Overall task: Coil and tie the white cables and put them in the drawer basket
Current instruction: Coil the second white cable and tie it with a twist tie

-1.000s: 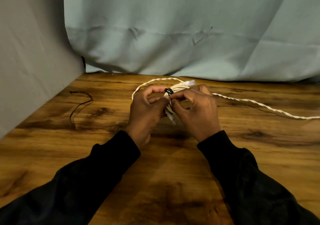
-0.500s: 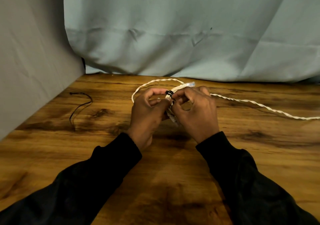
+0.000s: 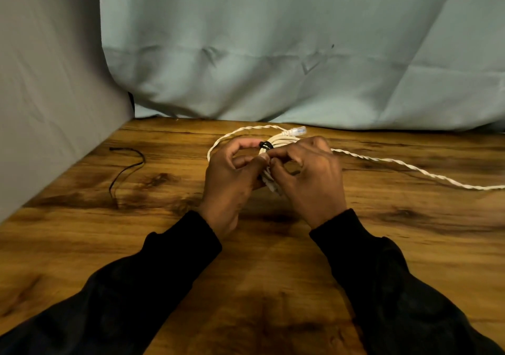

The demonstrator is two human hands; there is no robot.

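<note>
A coiled white cable [image 3: 282,142] is held above the wooden table [image 3: 136,245], with a clear plug [image 3: 297,130] sticking out at its far end. A black tie [image 3: 265,145] wraps the bundle. My left hand [image 3: 232,177] grips the coil from the left. My right hand [image 3: 308,177] pinches the bundle just below the tie. Both hands hide most of the coil. A second, twisted white cable [image 3: 410,166] lies on the table, looping behind my hands and trailing off to the right edge. No drawer basket is in view.
A thin black tie [image 3: 128,167] lies loose on the table at the left. A grey cloth wall [image 3: 54,95] bounds the left side and a pale blue cloth [image 3: 300,54] hangs along the table's far edge.
My fingers have shifted slightly on the tie and bundle; the coil stays in the same place. The twisted cable and the loose black tie have not moved.
</note>
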